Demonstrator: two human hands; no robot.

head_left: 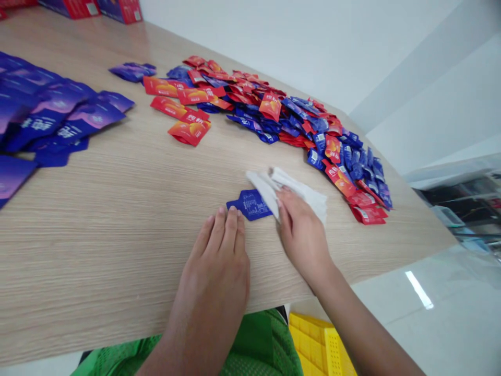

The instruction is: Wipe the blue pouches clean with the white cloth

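Observation:
A small blue pouch [256,204] lies flat on the wooden table, printed side up, its narrow spout end pointing left. The fingertips of my left hand [221,250] rest on that narrow end, fingers stretched out flat. In my right hand [303,227] is a folded white tissue [311,196], gripped between thumb and fingers. The tissue covers the right end of the pouch and is slightly blurred. Several orange-red pouches [190,132] lie farther back to the left of the tissue.
A long heap of mixed red and blue pouches [287,117] curves along the back and right of the table [129,261]. Overlapping larger blue-purple pouches [58,112] lie at left. Red-and-blue boxes [119,10] stand at the back left. A yellow crate [319,344] sits below the front edge.

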